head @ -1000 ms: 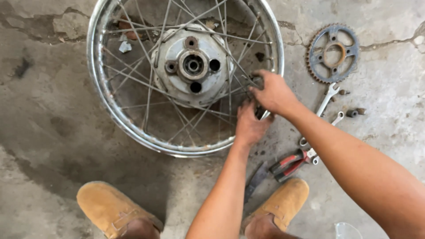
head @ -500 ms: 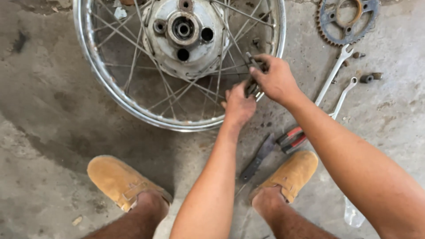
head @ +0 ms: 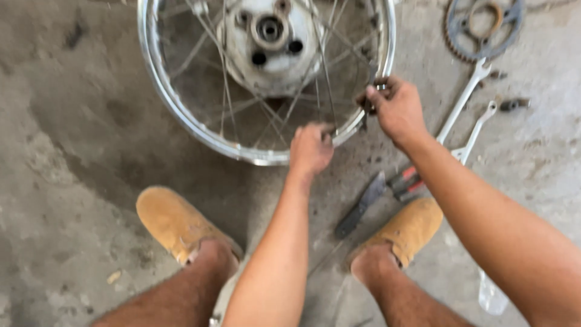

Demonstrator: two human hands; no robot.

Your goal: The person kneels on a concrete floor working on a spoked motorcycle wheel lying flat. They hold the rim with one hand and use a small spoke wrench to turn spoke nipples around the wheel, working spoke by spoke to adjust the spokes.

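The left hand (head: pixel 311 149) sits just right of the frame's centre, closed in a loose fist on the near end of a thin spoke (head: pixel 327 72) where it meets the lower edge of the rim (head: pixel 181 115). A second ago it was tucked close under the right hand; now the two stand apart along the rim's lower right arc. The right hand (head: pixel 396 109), higher and further right, is pinched shut around a small dark part at the rim's edge; the blur keeps me from telling whether it is a tool or a spoke nipple. The wheel has also slid toward the top of the frame, so only its lower half shows. My reading is that the work has moved from one shared spot to a single spoke held at one end and tended at the rim.

The rim is bright, smooth chromed metal, a narrow hoop with a shine along its curve. The spokes are fine straight wires crossing in pairs toward the hub (head: pixel 272 36), a dull pale cast drum with round holes around a dark centre bore.

Outward on the rough, stained concrete floor (head: pixel 72 181): a toothed grey sprocket (head: pixel 484 27) in the upper right, two slim silver spanners (head: pixel 463 100) lying slantwise below it, red-handled pliers (head: pixel 405 181) beside a flat dark blade-like tool (head: pixel 360 206). Two tan suede shoes (head: pixel 175 221) frame the lower middle.
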